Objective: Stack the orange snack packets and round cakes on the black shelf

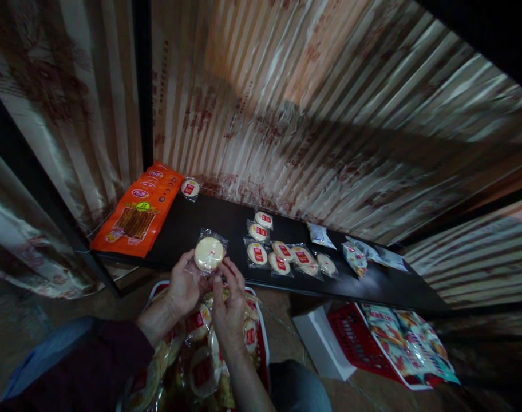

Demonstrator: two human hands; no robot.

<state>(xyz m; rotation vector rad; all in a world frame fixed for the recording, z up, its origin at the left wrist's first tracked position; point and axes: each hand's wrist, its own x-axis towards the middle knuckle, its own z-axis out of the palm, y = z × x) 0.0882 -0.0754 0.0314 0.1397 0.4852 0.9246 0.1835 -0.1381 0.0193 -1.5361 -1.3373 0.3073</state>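
A round pale cake in clear plastic wrap is held up before the shelf's front edge. My left hand grips its lower left side between thumb and fingers. At its lower right, the fingers of my right hand are bent against the wrapper. Below both hands stands a basket with a white rim, full of wrapped round cakes with red labels. On the black shelf, more wrapped cakes lie in a loose group to the right of my hands.
Orange snack packets lie overlapped at the shelf's left end. One wrapped cake is beside them. Small white packets sit farther right. On the floor are a white box and a red basket holding bags. Printed curtains hang behind.
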